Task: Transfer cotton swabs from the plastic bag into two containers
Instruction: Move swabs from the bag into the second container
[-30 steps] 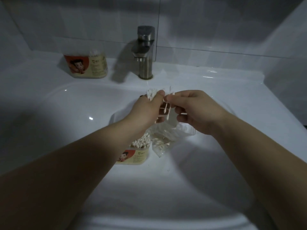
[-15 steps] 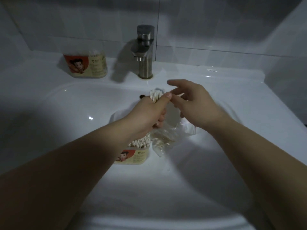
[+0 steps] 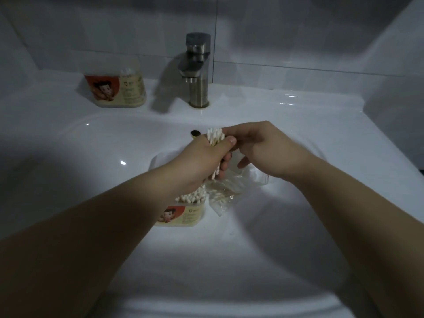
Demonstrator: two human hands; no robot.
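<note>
My left hand (image 3: 202, 161) grips an upright bundle of cotton swabs (image 3: 215, 137) above the basin. My right hand (image 3: 263, 148) is close beside it, index finger curled against the top of the bundle, the other fingers loosely bent over the clear plastic bag (image 3: 226, 191). The bag lies crumpled in the basin with a few swabs inside. Under my left wrist stands a container (image 3: 185, 214) with a cartoon label, packed with upright swabs. A second container (image 3: 117, 88) of the same kind stands on the sink ledge at the back left, with a few swabs in it.
A steel faucet (image 3: 197, 70) stands at the back centre of the white sink (image 3: 80, 180). A dark overflow hole (image 3: 195, 133) sits just left of the bundle's top. Tiled walls close in behind and on the right.
My right hand, which pinched single swabs a second ago and then opened, has come back against the bundle's top. My left hand has kept its grip on the bundle and shifted slightly.
</note>
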